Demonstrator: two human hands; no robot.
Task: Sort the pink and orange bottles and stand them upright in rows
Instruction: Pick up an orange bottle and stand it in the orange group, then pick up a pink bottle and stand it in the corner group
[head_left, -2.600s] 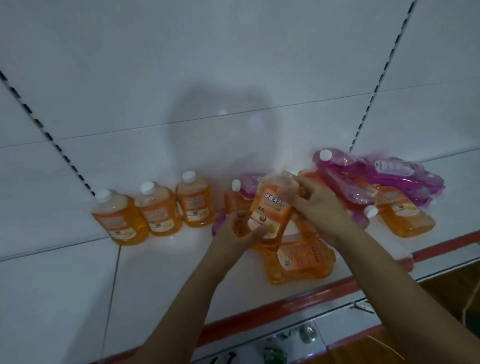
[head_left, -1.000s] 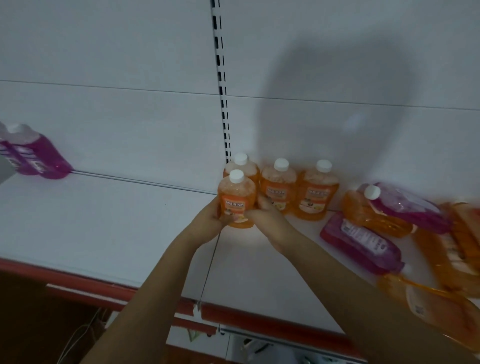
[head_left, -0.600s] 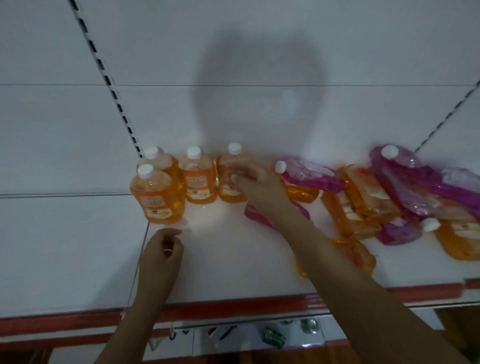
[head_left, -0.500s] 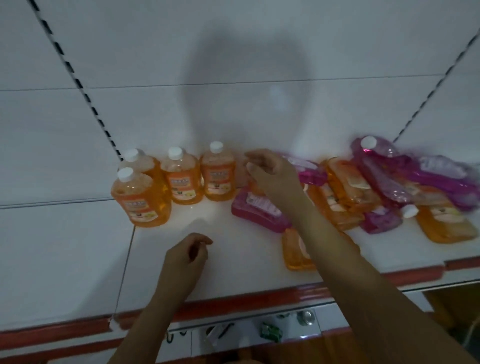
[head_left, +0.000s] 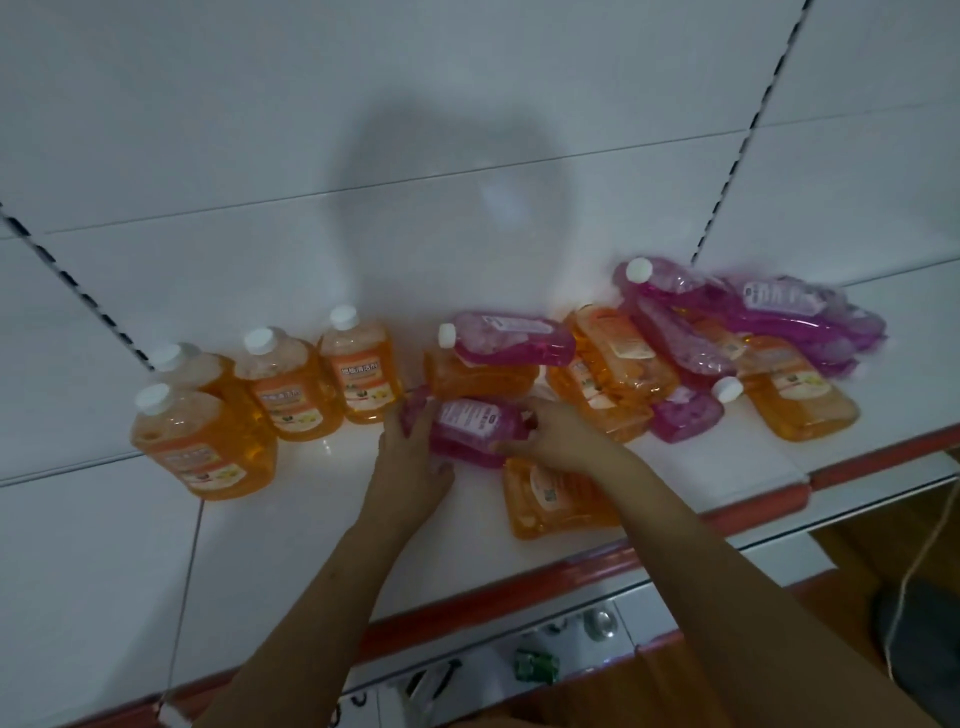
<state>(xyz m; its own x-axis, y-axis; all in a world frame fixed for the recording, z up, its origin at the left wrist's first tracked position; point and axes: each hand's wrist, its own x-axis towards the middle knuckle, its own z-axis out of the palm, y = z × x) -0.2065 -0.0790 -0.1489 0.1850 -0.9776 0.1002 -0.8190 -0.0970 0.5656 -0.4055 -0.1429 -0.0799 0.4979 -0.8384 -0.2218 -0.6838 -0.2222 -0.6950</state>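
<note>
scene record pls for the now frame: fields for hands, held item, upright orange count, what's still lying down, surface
left hand: holds the left end of the pink bottle
right hand: holds its right end
held item: pink bottle, lying on its side on the shelf
upright orange bottles: four, white caps up, left of the hands; one in front of the other three
still lying: mixed pile of bottles, pink and orange, right of the hands; one orange bottle flat under the right forearm
surface: white shelf with a red front edge
</note>
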